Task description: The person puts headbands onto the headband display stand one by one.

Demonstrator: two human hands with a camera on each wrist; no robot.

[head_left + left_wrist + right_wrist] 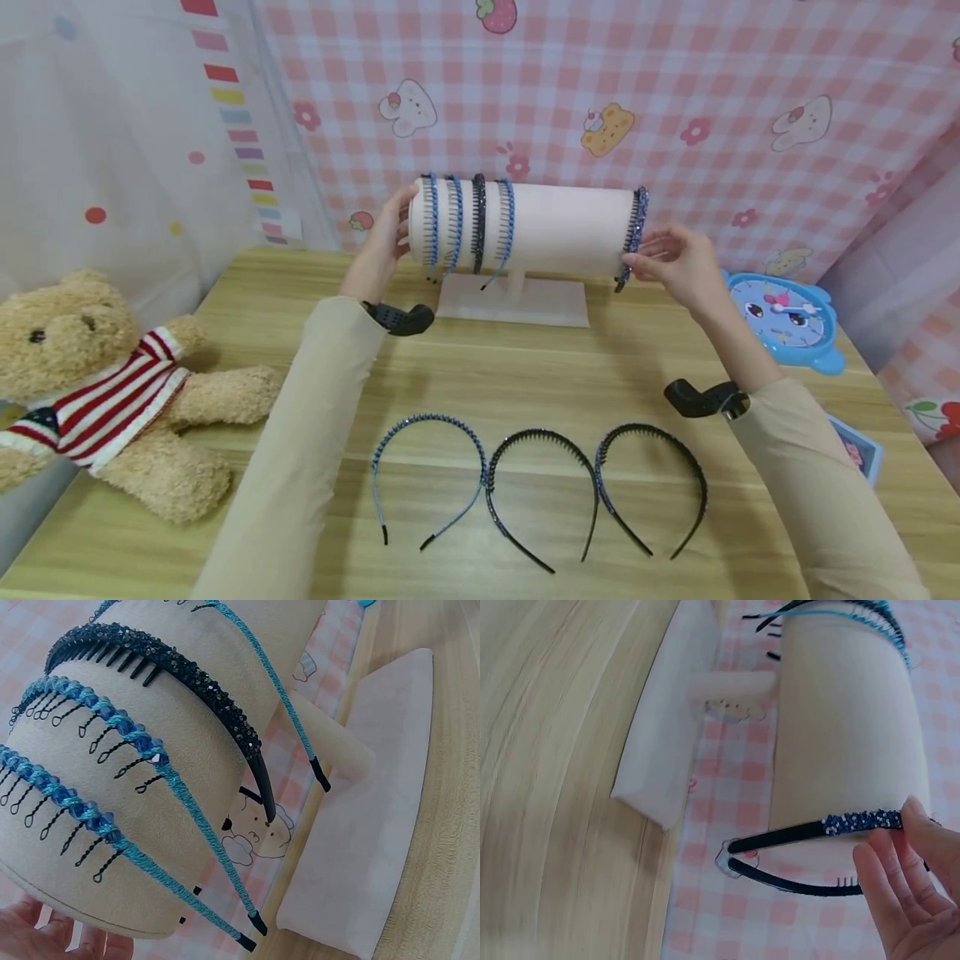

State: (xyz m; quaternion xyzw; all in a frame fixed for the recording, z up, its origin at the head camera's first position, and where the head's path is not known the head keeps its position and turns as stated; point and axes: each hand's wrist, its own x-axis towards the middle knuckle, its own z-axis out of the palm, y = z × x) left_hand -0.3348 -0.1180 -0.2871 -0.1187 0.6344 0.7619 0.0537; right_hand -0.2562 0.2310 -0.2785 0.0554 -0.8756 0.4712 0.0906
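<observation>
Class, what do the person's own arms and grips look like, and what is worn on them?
The left sleeve and right sleeve are long, plain and beige. At the cuffs sit a black, rounded left wrist device and a similar right wrist device. The left grip and right grip are gloveless. No cables show.

Head cam chops the teddy bear at the left edge, so one arm just runs out of frame. The light-blue box is mostly behind the right sleeve, and the pink bit inside is too small to make out. Same with the markings on the blue clock. Left hand has its fingertips partly tucked behind the display roll. Right wrist cam cuts off the right hand, which also covers part of the glittery headband.
</observation>
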